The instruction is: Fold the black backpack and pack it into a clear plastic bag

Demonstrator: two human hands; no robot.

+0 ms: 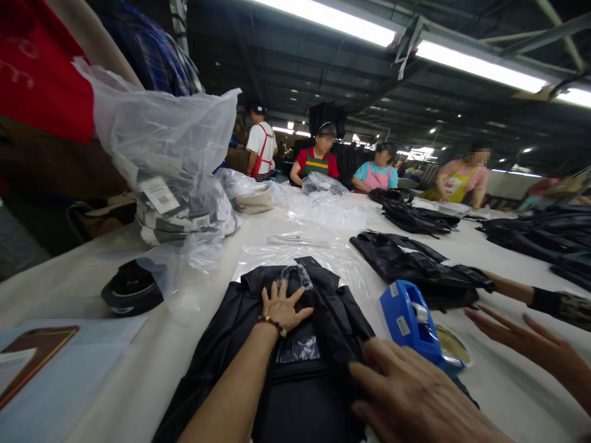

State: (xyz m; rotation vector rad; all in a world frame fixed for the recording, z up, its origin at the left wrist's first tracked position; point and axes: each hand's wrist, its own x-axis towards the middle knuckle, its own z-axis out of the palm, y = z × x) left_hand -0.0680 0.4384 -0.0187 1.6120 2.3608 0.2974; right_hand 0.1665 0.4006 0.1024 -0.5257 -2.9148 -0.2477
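Observation:
A black backpack lies on the table in front of me, its top pointing away, over a clear plastic bag. My left hand rests flat on its upper part with fingers spread. Under and around that hand are a piece of clear plastic wrap and a black tag. My right hand is at the backpack's right side, its fingers bent and blurred by motion. Whether they grip the fabric I cannot tell. A blue tape dispenser stands just beyond my right hand.
At the right, a co-worker's hands reach in beside another black bag. A plastic sack of labelled items stands at the left, near a black roll. Several people work across the table. More black bags lie far right.

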